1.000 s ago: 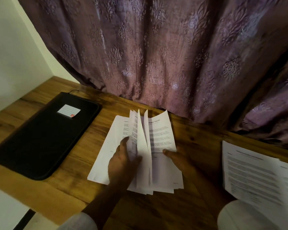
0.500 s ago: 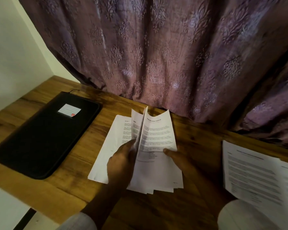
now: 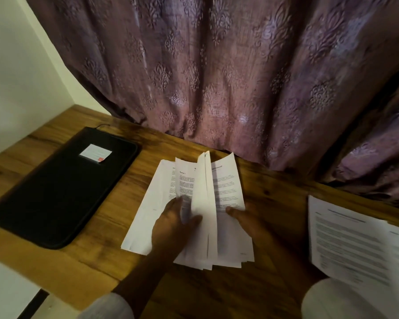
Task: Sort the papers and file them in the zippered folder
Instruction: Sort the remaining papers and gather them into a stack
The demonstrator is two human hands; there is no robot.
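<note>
Papers (image 3: 227,192) fanned, black folder (image 3: 55,192) left, curtain (image 3: 217,77) behind

Black folder (image 3: 62,189), white papers (image 3: 203,215), mauve damask curtain (image 3: 217,72), brown woodgrain desk (image 3: 279,203).

Single head-worn wide-angle view, forward and down.
It looks from close above the wooden table (image 3: 274,203) toward the curtain (image 3: 217,77) at its far edge; the papers (image 3: 228,192) sit low centre.

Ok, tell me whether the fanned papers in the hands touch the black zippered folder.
Apart. The head view shows a strip of bare wooden desk between the right edge of the zippered folder and the leftmost sheet of the fanned papers.
</note>
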